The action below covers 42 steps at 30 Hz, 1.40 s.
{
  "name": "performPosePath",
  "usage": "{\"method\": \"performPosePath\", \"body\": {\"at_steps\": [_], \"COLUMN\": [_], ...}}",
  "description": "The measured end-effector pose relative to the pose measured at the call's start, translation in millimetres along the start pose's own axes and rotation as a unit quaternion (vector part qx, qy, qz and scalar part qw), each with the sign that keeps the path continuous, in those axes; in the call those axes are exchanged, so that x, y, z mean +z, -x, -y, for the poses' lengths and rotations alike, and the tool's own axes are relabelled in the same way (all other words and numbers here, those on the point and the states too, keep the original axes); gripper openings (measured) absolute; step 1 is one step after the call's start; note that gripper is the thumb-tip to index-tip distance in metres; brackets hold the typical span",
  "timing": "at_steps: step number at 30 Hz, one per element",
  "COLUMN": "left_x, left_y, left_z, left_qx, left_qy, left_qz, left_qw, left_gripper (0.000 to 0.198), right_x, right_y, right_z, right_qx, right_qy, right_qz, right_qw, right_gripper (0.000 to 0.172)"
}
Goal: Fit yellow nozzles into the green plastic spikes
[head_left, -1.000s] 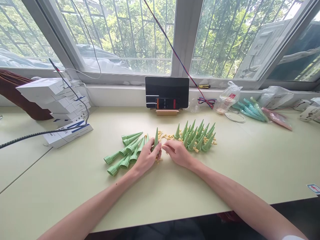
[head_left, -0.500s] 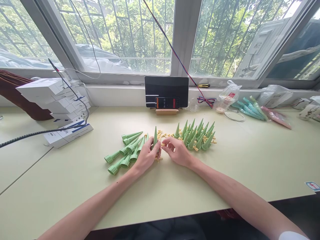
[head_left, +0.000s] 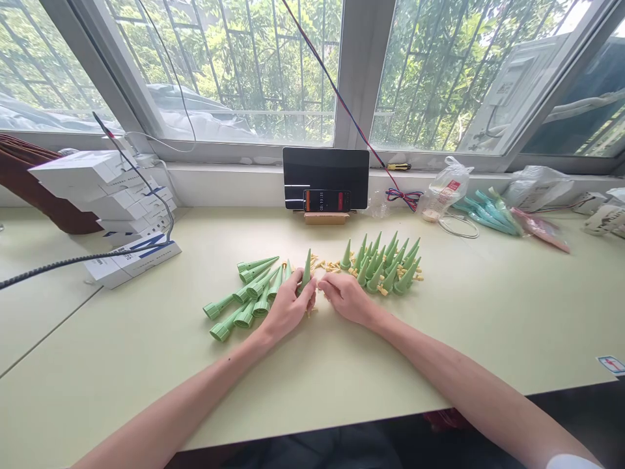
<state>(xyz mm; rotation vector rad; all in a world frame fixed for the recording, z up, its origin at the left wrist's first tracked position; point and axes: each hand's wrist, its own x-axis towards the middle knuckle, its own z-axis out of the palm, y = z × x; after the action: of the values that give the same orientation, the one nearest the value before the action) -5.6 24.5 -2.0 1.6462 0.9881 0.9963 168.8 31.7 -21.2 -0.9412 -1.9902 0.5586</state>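
Observation:
A green plant watering spike (head_left: 307, 267) stands point-up in my left hand (head_left: 289, 301), whose fingers are wrapped round its lower part. Close to its right side, my right hand (head_left: 349, 296) pinches a small yellow valve, mostly hidden by the fingertips. Left of my hands lie several green spikes (head_left: 244, 318) on their sides, open ends toward me. To the right, a cluster of spikes (head_left: 375, 264) stands upright, with yellow valves showing at their sides. Loose yellow valves (head_left: 333, 266) lie between and behind my hands.
A phone (head_left: 326, 200) rests on a small stand before a black tablet (head_left: 326, 169). White boxes (head_left: 131, 195) are stacked at the left with a dark cable across them. Plastic bags (head_left: 446, 189) and a coiled cable lie at the back right, under the window.
The spike in my left hand has tilted slightly to the right. My right fingers have closed in more tightly beside it, covering the yellow valve. The surrounding spikes have stayed put.

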Motion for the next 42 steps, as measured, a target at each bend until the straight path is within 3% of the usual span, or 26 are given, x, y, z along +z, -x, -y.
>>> {"method": "performPosePath", "body": {"at_steps": [6,24,42], "left_x": [-0.3,0.1,0.6], "left_y": [0.7,0.0,0.3], "left_z": [0.3,-4.4,-4.2], "left_qx": [0.001,-0.012,-0.008], "left_qy": [-0.025,0.012,0.013], "left_qz": [0.001,-0.015,-0.008], "left_qw": [1.000,1.000,1.000], "left_gripper": [0.024,0.026,0.025], "right_x": [0.0,2.4,-0.7], "right_y": [0.1,1.7,-0.9], "right_z": [1.1,3.0,5.0], "right_qx": [0.002,-0.013,-0.007], "right_qy": [0.002,-0.025,-0.006], "right_qz": [-0.001,-0.043,-0.010], "right_qw": [1.000,0.999,1.000], "right_gripper": [0.038,0.012,0.027]}}
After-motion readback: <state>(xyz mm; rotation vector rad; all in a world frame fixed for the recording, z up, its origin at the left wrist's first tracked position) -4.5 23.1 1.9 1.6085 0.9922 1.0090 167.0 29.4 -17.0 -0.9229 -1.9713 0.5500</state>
